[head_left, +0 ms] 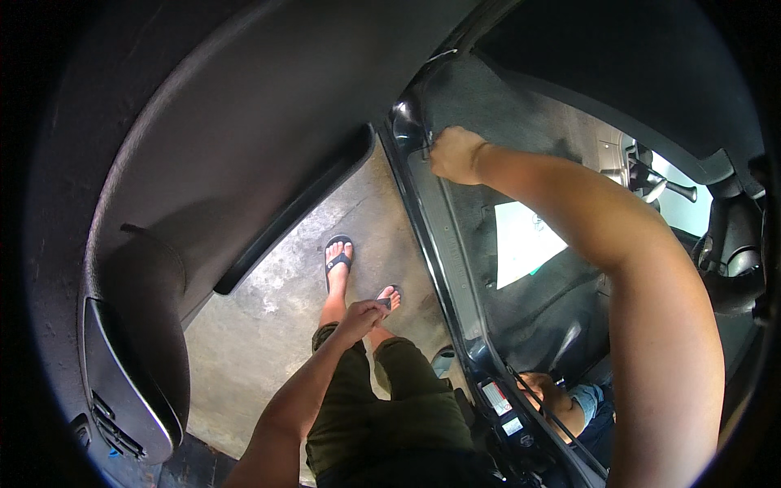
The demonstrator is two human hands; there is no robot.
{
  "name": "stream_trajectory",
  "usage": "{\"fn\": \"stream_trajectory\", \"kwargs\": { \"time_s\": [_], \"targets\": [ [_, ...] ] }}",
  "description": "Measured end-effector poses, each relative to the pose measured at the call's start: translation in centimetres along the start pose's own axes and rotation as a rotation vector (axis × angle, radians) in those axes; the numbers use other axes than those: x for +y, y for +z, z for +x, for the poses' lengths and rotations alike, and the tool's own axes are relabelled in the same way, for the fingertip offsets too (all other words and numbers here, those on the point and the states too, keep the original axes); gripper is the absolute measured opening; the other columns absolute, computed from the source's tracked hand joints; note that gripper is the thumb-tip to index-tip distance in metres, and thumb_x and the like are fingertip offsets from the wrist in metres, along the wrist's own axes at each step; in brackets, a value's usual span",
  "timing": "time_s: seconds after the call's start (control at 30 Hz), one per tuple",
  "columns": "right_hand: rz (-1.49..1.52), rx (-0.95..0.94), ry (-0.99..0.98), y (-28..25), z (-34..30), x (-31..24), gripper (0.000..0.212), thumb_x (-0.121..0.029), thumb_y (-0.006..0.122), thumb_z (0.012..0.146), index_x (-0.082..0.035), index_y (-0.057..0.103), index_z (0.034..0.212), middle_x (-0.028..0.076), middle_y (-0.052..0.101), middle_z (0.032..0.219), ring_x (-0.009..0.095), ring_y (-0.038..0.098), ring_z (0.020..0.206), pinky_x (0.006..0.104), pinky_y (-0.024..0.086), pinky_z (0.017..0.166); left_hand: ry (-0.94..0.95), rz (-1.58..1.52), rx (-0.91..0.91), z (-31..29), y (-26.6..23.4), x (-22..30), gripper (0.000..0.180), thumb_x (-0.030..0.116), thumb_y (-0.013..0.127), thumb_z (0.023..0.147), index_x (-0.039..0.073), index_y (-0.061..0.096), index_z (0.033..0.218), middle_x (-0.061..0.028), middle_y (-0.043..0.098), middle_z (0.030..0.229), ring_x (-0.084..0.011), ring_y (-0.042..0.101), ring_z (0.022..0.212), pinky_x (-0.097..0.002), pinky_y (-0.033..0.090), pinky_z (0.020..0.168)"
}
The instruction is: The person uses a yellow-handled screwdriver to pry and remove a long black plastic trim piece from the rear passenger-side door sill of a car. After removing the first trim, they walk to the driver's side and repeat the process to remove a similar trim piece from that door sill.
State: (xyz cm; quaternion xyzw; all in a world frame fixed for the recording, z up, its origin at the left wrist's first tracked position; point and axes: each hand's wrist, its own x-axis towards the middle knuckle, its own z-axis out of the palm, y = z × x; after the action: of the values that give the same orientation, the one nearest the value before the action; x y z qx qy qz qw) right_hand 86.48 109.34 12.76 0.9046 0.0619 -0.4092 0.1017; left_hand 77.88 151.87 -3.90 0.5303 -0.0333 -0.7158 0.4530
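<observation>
My right arm reaches across into the car, and my right hand (455,154) is closed in a fist at the front end of the grey door sill trim (452,244). Whatever its fingers grip there is hidden behind the hand. Over my legs, my left hand (364,320) is closed, with a small dark piece (384,302) showing at its fingertips; its kind is too small to make out. A white paper sheet (514,252) lies on the dark car floor (541,313), partly behind my right forearm.
The open car door (244,122) fills the left side, with a door pocket (309,211) along its lower edge. Beside the sill, another person's arm (569,413) shows at the lower right. Metal levers (651,179) are at the right. I stand on the concrete floor (268,325).
</observation>
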Motion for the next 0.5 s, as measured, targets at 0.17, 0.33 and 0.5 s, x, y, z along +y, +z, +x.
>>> {"fn": "stream_trajectory", "kwargs": {
  "time_s": [0.17,0.33,0.5],
  "targets": [
    [0.582,0.214,0.382,1.0,0.9,-0.8,0.031,-0.016,0.069,0.091,-0.004,0.075,0.118,0.017,0.077,0.115,0.032,0.075,0.109,0.0445,0.060,0.092,-0.005,-0.058,0.039,-0.6,-0.3,0.2,0.022,0.004,0.053,0.100,0.001,0.072,0.111,-0.0013,0.062,0.077,-0.0060,0.048,0.061,-0.0227,0.038,0.055],
    [1.114,0.267,0.755,2.0,1.1,-0.6,0.029,-0.013,0.066,0.092,-0.001,0.074,0.117,0.018,0.075,0.118,0.033,0.074,0.111,0.0436,0.060,0.093,-0.064,-0.031,0.044,-1.0,-0.3,-0.5,0.024,0.002,0.051,0.098,0.001,0.072,0.110,-0.0015,0.062,0.076,-0.0058,0.047,0.058,-0.0228,0.037,0.053],
    [0.753,0.131,0.437,1.9,0.7,-0.1,0.027,-0.009,0.064,0.092,0.000,0.075,0.115,0.017,0.074,0.121,0.034,0.073,0.114,0.0416,0.061,0.094,-0.084,-0.035,-0.002,-0.5,-0.2,-1.8,0.024,0.005,0.052,0.100,-0.001,0.073,0.109,-0.0023,0.063,0.079,-0.0071,0.053,0.064,-0.0233,0.041,0.058]
  ]
}}
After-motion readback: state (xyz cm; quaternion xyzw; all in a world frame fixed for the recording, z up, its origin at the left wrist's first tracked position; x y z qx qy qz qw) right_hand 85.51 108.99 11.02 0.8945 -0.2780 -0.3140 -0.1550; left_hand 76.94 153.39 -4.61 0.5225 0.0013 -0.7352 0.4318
